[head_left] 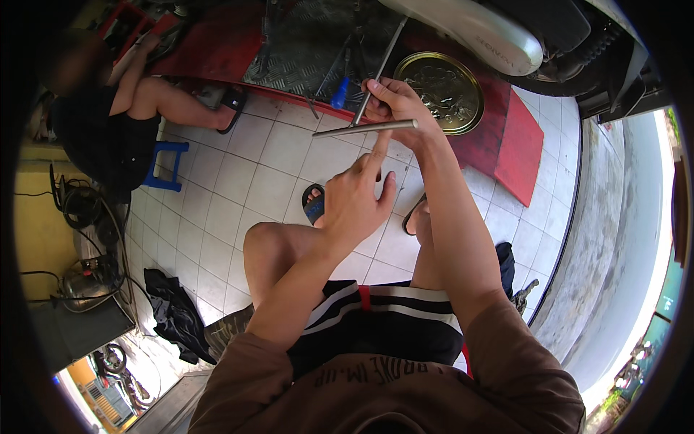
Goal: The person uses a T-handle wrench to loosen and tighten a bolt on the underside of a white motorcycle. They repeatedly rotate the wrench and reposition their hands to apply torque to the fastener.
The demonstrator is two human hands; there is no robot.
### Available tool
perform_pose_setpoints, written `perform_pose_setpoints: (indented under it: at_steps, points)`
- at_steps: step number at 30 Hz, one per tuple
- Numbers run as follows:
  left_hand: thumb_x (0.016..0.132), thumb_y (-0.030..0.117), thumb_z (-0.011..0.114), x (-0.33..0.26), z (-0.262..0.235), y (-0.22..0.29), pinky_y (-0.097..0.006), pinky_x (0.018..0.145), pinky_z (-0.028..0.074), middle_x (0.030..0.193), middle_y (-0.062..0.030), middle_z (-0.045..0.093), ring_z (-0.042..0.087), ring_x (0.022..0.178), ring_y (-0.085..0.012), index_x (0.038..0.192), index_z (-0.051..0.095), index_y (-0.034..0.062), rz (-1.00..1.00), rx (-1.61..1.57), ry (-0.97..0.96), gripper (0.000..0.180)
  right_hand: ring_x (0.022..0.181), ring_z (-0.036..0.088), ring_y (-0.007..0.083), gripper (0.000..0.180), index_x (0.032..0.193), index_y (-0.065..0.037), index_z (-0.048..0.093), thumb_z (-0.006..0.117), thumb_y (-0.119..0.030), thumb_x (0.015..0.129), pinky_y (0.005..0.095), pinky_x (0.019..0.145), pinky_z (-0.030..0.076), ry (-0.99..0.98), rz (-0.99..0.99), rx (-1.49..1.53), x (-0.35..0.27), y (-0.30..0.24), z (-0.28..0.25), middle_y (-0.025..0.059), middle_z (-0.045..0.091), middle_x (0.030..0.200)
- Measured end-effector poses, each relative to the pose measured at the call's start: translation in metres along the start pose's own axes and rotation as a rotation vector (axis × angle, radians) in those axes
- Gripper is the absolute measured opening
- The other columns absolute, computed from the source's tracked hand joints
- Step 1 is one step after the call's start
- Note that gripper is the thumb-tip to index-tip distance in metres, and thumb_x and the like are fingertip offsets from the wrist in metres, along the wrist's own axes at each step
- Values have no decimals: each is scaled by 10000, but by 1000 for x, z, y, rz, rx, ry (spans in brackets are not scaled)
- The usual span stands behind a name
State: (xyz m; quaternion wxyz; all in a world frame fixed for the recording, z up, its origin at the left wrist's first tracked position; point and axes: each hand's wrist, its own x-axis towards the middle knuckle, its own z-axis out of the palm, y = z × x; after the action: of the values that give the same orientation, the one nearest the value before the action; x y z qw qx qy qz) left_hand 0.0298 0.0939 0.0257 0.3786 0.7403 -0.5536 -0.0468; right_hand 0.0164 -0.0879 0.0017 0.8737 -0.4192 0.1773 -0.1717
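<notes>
— What colours stand out up top?

— A long silver-grey metal T-shaped wrench [365, 129], a round brass-gold tin lid with embossed relief [439, 91], and a bright blue plastic screwdriver handle [340, 94].

— And the platform beneath?

— A red painted metal ramp [517, 141] with a dark grey diamond-pattern tread plate [307, 43].

— The floor?

— Pale off-white square tiles [271, 170] with grey grout lines. There is a small blue plastic stool [165, 168] too.

— Clothing?

— Black shorts with white stripes and a red band [372, 318], and a brown shirt [390, 394].

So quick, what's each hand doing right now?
Left hand: holds nothing, fingers loosely curled, index finger pointing up toward the metal T-shaped wrench.
Right hand: closed in a grip on the metal T-shaped wrench.
</notes>
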Motion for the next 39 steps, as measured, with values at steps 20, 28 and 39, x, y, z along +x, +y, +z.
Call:
perform_pose_setpoints:
  at_steps: [20, 28, 39]
  points:
    - [856, 83, 650, -9, 4, -1, -252, 517, 458, 630, -61, 604, 550, 485, -139, 1487, 192, -88, -506, -285, -55, 799, 568, 297, 73, 199, 954, -5, 572, 587, -201, 985, 240, 524, 278, 110, -14, -75, 0, 2, -3, -50, 377, 648]
    - [860, 67, 632, -2, -10, -7, -274, 493, 423, 608, -68, 576, 544, 491, -165, 1482, 274, -50, -351, -385, -127, 726, 582, 329, 72, 218, 909, -10, 564, 580, -212, 989, 237, 517, 279, 0, -31, 59, -4, -9, -7, -33, 402, 648]
    - [921, -16, 553, -9, -10, 8, -174, 519, 332, 702, 12, 528, 437, 596, -20, 1488, 319, -21, -413, -723, 20, 613, 594, 338, 76, 222, 956, 1, 562, 578, -218, 988, 229, 554, 315, -19, -37, 53, -2, -7, -7, -28, 424, 678]
